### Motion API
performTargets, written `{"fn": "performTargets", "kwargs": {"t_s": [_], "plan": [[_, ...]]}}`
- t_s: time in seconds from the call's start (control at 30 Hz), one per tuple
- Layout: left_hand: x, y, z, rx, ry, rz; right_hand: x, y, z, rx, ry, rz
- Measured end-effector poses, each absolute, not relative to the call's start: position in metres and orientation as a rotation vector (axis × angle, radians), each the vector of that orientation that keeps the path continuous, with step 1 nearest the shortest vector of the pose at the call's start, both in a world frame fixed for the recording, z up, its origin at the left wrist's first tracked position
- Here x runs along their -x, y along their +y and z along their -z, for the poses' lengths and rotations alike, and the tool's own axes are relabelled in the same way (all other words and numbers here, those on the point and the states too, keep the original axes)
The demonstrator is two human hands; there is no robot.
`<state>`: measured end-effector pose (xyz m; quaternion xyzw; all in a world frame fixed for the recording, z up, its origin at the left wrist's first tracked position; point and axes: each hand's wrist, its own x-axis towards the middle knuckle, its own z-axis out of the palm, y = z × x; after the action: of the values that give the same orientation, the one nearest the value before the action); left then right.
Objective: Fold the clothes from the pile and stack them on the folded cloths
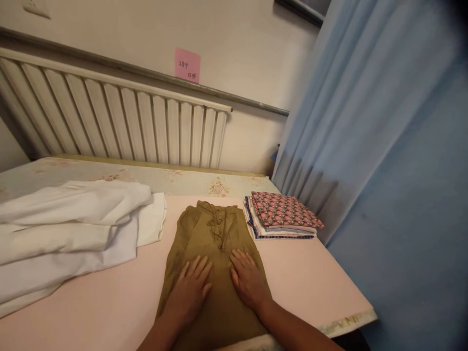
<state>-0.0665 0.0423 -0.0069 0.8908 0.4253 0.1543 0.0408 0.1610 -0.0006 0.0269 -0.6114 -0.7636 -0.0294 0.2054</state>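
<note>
An olive-green garment (215, 302) lies flat on the pink table cover (296, 278), its laced neckline pointing away from me and its sides tucked in to a narrow shape. My left hand (192, 287) rests palm down on its left half, fingers stretched out. On the right half lies my right hand (248, 278), also flat with the fingers extended, below and beside the lacing. Neither hand grips the cloth. The garment's near end reaches the table's front edge, partly out of view.
White cloth (73, 219) lies loosely heaped on the left. A folded stack with a pink patterned cloth (285, 209) on top sits at the back right. A blue curtain (383, 170) hangs along the right side, and a radiator (146, 122) stands behind the table.
</note>
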Motion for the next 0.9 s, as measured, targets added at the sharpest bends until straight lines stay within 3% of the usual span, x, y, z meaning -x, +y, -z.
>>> {"fn": "performTargets", "kwargs": {"t_s": [0.9], "plan": [[0.096, 0.054, -0.003, -2.616, 1.301, -0.354, -0.163, 0.002, -0.018, 1.677, -2.166, 0.150]]}}
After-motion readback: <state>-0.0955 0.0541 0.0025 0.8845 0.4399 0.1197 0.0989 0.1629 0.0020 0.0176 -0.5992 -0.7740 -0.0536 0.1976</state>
